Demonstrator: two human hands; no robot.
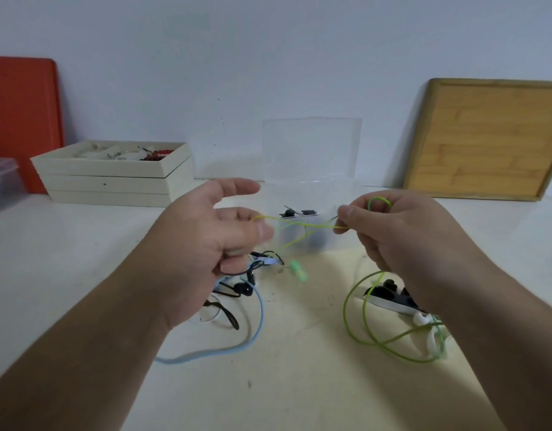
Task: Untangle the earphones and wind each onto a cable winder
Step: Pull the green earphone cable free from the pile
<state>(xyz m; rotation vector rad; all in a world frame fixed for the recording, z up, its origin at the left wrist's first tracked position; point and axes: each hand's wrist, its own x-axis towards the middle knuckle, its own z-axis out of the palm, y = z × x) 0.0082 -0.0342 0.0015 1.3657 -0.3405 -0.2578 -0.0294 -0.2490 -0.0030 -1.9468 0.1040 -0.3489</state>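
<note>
A thin green earphone cable [302, 224] stretches taut between my two hands above the table. My left hand [212, 241] pinches one end between thumb and middle fingers, the index finger raised. My right hand [402, 234] pinches the other end, with a small loop over its fingers. The rest of the green cable [366, 325] lies in loops on the table below my right hand, and its green plug [298, 270] dangles between the hands. A light blue cable [256, 331] and black earphones [242, 289] lie tangled under my left hand. A black-and-white cable winder [389, 298] sits beneath my right wrist.
An open clear plastic box [312, 150] with small dark parts stands behind the hands. Stacked cream trays [112, 181] sit at the back left beside an orange board [22, 119]. A wooden board [486, 138] leans on the wall at right.
</note>
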